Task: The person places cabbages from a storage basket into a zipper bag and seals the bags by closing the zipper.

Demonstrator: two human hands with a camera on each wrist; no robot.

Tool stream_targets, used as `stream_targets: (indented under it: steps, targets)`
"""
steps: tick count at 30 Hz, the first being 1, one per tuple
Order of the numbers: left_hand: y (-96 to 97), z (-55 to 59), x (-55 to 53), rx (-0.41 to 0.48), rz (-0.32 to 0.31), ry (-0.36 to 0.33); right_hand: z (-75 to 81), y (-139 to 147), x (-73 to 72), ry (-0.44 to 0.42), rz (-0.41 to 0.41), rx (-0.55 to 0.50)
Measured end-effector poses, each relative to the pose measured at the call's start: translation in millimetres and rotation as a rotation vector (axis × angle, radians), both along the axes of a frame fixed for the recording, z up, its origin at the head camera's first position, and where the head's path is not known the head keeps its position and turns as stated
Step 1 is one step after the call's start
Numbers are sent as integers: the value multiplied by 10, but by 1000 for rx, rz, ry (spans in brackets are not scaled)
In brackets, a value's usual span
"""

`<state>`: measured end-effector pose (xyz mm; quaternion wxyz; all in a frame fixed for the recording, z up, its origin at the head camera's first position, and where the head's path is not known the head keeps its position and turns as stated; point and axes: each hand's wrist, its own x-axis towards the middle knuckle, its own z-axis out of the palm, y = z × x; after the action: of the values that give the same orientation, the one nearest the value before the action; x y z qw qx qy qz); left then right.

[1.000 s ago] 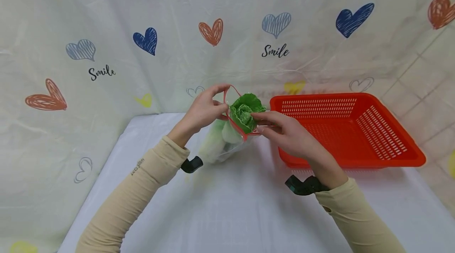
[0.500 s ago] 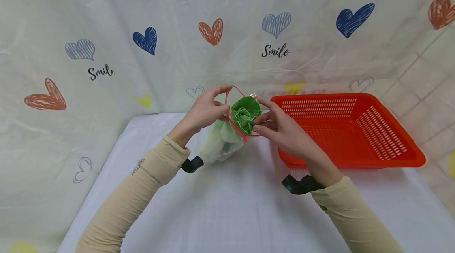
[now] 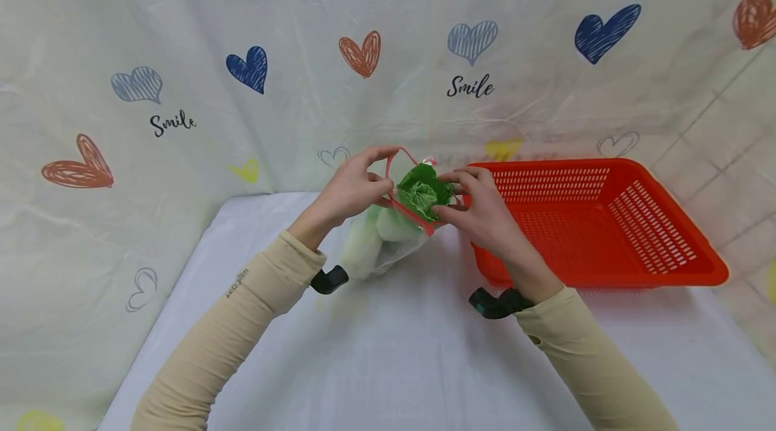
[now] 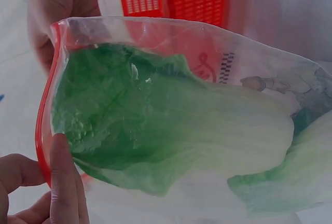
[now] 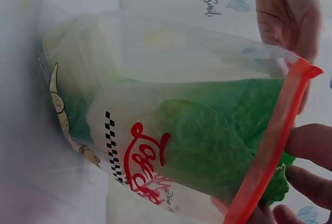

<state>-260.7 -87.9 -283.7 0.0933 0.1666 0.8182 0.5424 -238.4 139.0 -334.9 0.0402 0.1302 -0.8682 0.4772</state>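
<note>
Presently a cabbage (image 3: 418, 196) is lying inside a clear zip bag (image 3: 397, 250), centre of the head frame. Its green leafy end is showing at the open mouth, its pale stem end is pointing to the lower left. A second cabbage (image 4: 306, 164) is lying deeper in, lower right of the left wrist frame. The bag's far end is apparently resting on the bench (image 3: 364, 363).

Left hand (image 3: 354, 183): its grip is pinching the red zip edge (image 5: 272, 149). Right hand (image 3: 485, 212): its grip is narrowing round the leaf tips at the mouth — how firmly, cannot tell. A red basket (image 3: 636, 277) is standing at right of frame, just beyond that hand.

Handling, by judgement: the cabbage is looking moderately light, firm at the pale stem, soft and easily torn at the leaf frills. Film is looking thin, slippery, prone to clinging. Best hold — fingers spread round the body below the frills, bag held by its stiffer zip edge.
</note>
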Motion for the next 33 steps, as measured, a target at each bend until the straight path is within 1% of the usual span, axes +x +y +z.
stream_targets:
  steps: [2, 4, 7, 9, 11, 12, 15, 17, 19, 22, 25, 27, 29, 33]
  targets:
    - [1, -4, -2, 3, -4, 0, -6, -3, -26, 14, 22, -3]
    - [2, -6, -3, 8, -9, -3, -3, -11, -52, 3, 56, -12]
    - [2, -8, -1, 9, -19, -5, 7, -34, -78, -59, 104, -25]
    - [4, -10, -2, 6, -24, -8, 12, -49, -88, -104, 119, -12]
    - [5, -10, -1, -1, -24, -9, 7, -63, -100, -129, 149, 5]
    - [6, -10, -1, -3, -22, -11, 0, -69, -108, -124, 172, 16]
    - [8, -13, -1, -16, -16, -6, -29, -98, -145, -60, 251, 40]
    - [7, -15, -3, -20, -14, -6, -53, -121, -157, -17, 261, 56]
    - [-4, -14, -3, -33, -12, -3, -75, -153, -162, 29, 235, 81]
    - [-34, 1, 0, -60, 6, -1, -94, -192, -147, 90, 160, 104]
    - [-58, 24, 3, -91, 24, 4, -91, -203, -128, 196, 114, 104]
    - [-74, 35, -4, -97, 24, 3, -84, -195, -125, 271, 86, 97]
    - [-89, 52, -5, -104, 26, 0, -75, -189, -126, 334, 74, 91]
    - [-107, 90, 11, -126, 33, -6, -61, -186, -142, 434, 63, 80]
